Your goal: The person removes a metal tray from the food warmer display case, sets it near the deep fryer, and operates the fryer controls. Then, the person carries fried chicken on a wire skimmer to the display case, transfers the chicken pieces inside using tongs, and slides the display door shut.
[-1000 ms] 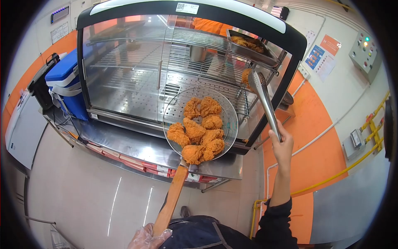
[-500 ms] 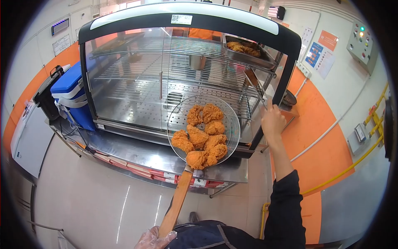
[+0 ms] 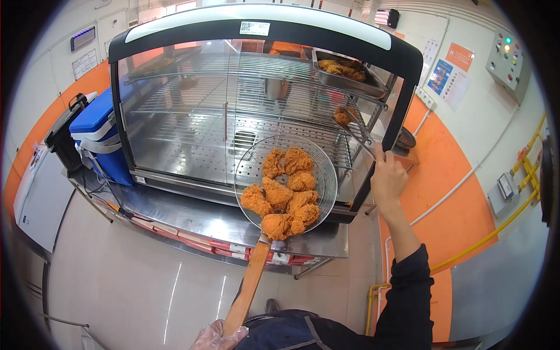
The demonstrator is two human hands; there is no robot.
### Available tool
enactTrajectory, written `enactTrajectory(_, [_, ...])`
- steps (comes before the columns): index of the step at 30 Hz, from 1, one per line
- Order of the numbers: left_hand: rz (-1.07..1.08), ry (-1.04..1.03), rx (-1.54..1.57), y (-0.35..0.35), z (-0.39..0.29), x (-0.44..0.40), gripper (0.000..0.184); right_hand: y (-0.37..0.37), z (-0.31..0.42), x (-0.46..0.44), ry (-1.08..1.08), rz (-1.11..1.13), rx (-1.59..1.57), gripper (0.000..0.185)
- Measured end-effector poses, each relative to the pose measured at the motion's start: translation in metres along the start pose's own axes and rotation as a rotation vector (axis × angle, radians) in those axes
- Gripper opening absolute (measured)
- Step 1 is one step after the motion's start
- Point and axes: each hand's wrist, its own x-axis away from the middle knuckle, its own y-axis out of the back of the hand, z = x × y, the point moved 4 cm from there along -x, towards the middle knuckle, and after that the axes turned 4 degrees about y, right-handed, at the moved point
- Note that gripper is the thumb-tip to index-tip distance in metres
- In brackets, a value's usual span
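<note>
The right hand (image 3: 389, 179) is closed on the metal tongs (image 3: 364, 142). Their ends meet a piece of chicken (image 3: 342, 116) at about 11 o'clock from it, inside the glass cabinet (image 3: 409, 96); how firmly they pinch, I cannot tell. A weak pinch could let the crumbly piece slip, and a hard one could break its crust. The gloved left hand (image 3: 219, 337) is wrapped around a wooden handle (image 3: 249, 286) (one end only, so a small wrist turn could tip a lot). At 1 o'clock from it, the strainer (image 3: 325, 169) carries more chicken pieces (image 3: 277, 192), which might roll off if it tilts. The tray (image 3: 345, 83), at 12 o'clock from the tongs' ends, could be knocked by a careless lift.
</note>
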Motion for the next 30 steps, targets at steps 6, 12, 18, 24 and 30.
enactTrajectory(6, [0.002,0.019,0.008,0.002,-0.003,0.0,0.049,0.013,-0.036,-0.011,0.213,-0.123,0.169,0.039])
enactTrajectory(12, [0.01,0.024,0.014,0.003,-0.004,0.002,0.049,0.034,-0.054,-0.013,0.226,-0.043,0.145,0.046])
enactTrajectory(18, [-0.209,-0.648,-0.471,-0.002,0.045,-0.023,0.05,0.101,-0.057,0.015,-0.048,0.193,-0.021,0.043])
enactTrajectory(24, [-0.038,-0.024,-0.037,0.005,0.001,0.001,0.052,0.099,-0.042,0.047,-0.114,0.58,-0.823,0.041])
enactTrajectory(30, [-0.046,-0.052,-0.015,0.004,0.0,0.003,0.053,0.033,-0.035,0.042,-0.166,0.899,-1.097,0.036])
